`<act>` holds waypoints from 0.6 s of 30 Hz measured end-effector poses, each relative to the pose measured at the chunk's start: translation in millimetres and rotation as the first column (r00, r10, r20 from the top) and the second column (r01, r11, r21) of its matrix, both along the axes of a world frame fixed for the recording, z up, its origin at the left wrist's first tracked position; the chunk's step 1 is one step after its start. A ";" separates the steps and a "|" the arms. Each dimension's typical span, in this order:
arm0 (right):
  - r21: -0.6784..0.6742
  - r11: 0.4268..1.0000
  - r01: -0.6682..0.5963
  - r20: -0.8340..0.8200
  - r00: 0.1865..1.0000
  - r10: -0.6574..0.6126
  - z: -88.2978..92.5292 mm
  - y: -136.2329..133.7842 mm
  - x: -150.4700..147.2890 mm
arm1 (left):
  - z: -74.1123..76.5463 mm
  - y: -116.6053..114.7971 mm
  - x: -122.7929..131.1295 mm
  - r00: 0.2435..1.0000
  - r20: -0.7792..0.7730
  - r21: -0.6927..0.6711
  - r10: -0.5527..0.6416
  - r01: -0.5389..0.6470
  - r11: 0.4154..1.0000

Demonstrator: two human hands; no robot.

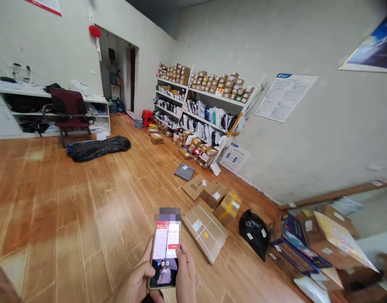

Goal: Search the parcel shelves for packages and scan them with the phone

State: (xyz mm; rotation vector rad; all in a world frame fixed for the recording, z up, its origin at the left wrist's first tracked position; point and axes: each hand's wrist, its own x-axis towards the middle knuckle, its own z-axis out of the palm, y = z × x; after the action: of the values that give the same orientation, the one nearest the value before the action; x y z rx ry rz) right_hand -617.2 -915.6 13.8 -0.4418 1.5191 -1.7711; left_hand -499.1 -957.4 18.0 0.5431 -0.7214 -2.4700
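A smartphone [163, 256] is held upright low in the head view, its lit screen facing me. On the screen are two app cards side by side, with a few small icons and a dark picture below. My left hand [138, 269] grips the phone's left edge, the thumb lying over the lower left of the screen. Along the right edge my right hand [185, 271] holds it too, its thumb touching the screen's right side. A pixelated patch covers the area just above the phone. A flat strapped cardboard parcel [209, 244] lies on the floor beyond the right hand.
Parcels including a yellow-taped box [228, 206] and a black bag [253, 231] lie on the wooden floor. Stacked cartons [294, 261] stand at lower right. Loaded shelves [217, 92] line the wall. A long black bundle [100, 147] lies near a chair [69, 105].
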 end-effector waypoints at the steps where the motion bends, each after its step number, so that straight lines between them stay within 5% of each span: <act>1: -0.024 0.999 -0.022 0.008 1.000 0.022 -2.8 -20.7 -9.6 | -4.3 -19.6 -8.4 1.000 -0.007 -0.009 0.000 0.000 1.000; 6: -0.139 0.954 -0.267 -0.071 0.963 0.259 -9.1 -137.8 -60.1 | -15.8 -123.3 -51.3 0.998 -0.041 -0.012 0.057 -0.057 0.998; 11: -0.111 0.929 -0.354 -0.140 0.931 0.338 -4.0 -245.5 -95.2 | -10.2 -220.8 -87.0 0.990 -0.017 0.021 0.138 -0.137 0.990; 18: -0.135 0.874 -0.466 -0.029 0.884 0.467 6.1 -387.7 -135.8 | -13.1 -355.5 -122.5 0.977 -0.016 -0.067 0.210 -0.211 0.975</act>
State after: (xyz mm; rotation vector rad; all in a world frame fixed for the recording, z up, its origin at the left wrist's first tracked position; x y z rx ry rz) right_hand -753.0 -1303.3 19.9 -0.8018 1.1614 -1.4898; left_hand -621.6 -1313.0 5.0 0.5522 -0.7041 -2.2419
